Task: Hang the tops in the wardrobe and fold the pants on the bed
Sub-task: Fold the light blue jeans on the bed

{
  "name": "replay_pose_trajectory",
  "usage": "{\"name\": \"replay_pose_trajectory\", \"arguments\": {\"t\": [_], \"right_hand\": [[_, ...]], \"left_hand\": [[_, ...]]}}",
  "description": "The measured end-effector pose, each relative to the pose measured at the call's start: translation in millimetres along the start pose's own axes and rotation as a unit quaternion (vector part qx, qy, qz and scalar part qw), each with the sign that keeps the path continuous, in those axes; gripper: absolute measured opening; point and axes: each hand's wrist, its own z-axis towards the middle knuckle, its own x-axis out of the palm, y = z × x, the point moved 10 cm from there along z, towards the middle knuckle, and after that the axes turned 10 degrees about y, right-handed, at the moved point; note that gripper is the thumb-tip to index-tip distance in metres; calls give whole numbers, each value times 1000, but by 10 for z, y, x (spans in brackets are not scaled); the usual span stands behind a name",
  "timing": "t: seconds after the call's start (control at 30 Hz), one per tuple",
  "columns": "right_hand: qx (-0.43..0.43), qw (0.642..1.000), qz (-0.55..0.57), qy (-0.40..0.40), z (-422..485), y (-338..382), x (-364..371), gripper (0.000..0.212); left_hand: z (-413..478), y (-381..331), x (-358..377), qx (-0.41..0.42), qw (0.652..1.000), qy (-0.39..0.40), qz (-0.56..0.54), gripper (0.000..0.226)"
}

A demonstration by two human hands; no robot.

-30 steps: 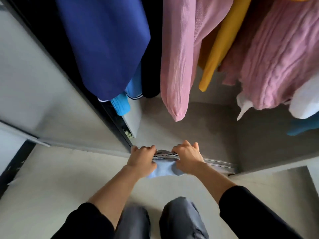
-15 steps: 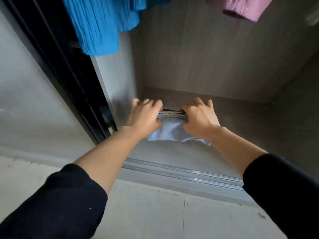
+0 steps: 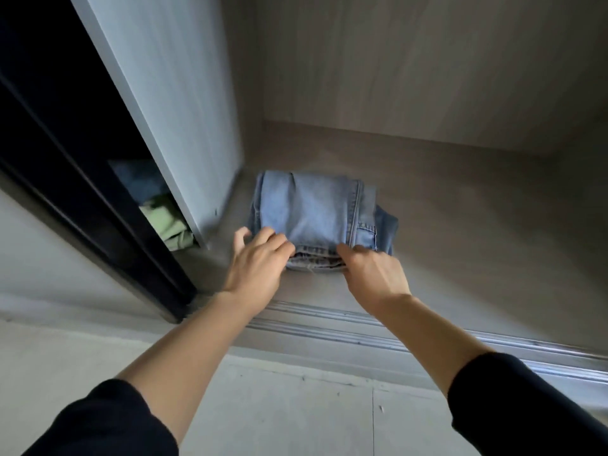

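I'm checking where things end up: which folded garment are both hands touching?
The light-blue jeans on the wardrobe floor, right of the divider panel; the green garment and darker blue one lie beyond it, untouched.

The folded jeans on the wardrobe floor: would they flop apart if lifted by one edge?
Probably floppy: the folded jeans are soft denim in several loose layers, so one-edge lifting would likely unfold them. They seem heavy for their size, being thickly stacked. Pushed along the wardrobe floor, they would likely slide, not roll.
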Motion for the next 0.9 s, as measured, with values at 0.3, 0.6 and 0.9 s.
{"name": "replay_pose_trajectory", "arguments": {"t": [0.3, 0.6, 0.9], "right_hand": [[27, 998, 60, -25, 784, -162, 28, 64], [43, 996, 82, 10, 1498, -249, 185, 68], [48, 990, 105, 83, 1687, -362, 337, 73]], "left_hand": [[869, 403, 257, -20, 999, 34, 26, 39], [1547, 839, 477, -83, 996, 31, -1, 57], [1864, 981, 604, -104, 986, 129, -34, 73]]}}
